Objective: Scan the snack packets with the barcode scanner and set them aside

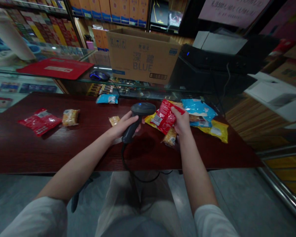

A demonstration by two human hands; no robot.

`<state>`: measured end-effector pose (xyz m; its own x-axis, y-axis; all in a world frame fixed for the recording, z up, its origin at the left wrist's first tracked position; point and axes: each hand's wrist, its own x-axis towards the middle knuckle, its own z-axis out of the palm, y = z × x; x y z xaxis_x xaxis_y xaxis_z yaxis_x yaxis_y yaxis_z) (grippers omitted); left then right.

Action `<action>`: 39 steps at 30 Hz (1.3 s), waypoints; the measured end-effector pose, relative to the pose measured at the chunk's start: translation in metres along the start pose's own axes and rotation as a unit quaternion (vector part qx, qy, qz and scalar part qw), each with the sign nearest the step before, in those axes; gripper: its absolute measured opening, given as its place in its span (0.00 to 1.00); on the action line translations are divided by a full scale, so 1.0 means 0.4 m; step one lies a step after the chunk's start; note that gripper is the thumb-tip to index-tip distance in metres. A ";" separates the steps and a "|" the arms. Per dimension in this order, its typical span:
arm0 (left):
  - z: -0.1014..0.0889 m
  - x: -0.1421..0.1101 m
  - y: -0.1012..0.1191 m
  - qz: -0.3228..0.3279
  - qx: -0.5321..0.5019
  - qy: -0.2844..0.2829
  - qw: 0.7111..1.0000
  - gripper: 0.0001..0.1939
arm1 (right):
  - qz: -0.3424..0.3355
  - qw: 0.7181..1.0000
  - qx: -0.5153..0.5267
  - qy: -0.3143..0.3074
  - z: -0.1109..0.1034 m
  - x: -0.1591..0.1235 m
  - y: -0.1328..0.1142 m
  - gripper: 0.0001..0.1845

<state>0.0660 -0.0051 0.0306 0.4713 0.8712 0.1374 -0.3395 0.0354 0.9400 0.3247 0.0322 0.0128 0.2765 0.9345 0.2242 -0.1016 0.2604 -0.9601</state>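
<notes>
The left hand (124, 126) has its fingers wrapped tight around the handle of a dark scanner (138, 118), and the scanner's head points at a red snack packet (164, 116). The right hand (181, 122) holds that red snack packet, with the thumb on the front and the other fingers behind it, so the packet sits up above the dark red table (51, 148), just beside the scanner's head. Under and behind the packet lies a pile of other snacks: a blue bag (199, 110), a yellow bag (215, 131) and a small brown cake pack (169, 138). Far to the left lie another red packet (39, 121) and a cake pack (70, 117). A big cardboard box (141, 54) stands open on the glass counter (34, 74); I cannot tell what is inside it.
</notes>
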 end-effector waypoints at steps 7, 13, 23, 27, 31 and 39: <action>0.006 -0.007 -0.016 -0.030 0.030 -0.039 0.998 0.29 | 0.008 0.999 0.022 0.033 0.025 -0.011 -0.002 0.20; 0.008 -0.008 -0.025 -0.041 0.031 -0.047 0.998 0.26 | 0.001 0.999 0.015 0.050 0.019 -0.001 0.008 0.19; 0.003 -0.011 -0.039 -0.053 0.049 -0.056 0.996 0.26 | 0.021 0.998 0.014 0.053 0.016 0.002 0.013 0.22; 0.006 -0.013 -0.038 -0.062 0.048 -0.050 0.996 0.26 | 0.016 0.998 0.013 0.061 0.017 0.004 0.015 0.22; 0.008 -0.013 -0.037 -0.066 0.050 -0.051 0.995 0.27 | 0.019 0.998 0.004 0.061 0.019 0.004 0.015 0.22; 0.013 -0.017 -0.027 -0.073 0.061 -0.035 0.995 0.28 | 0.006 0.999 -0.008 0.044 0.015 0.004 0.010 0.21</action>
<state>0.0708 -0.0138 0.0211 0.5652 0.8248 0.0144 -0.1639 0.0952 0.9819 0.3189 0.0361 0.0102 0.3584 0.9124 0.1977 -0.0904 0.2447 -0.9654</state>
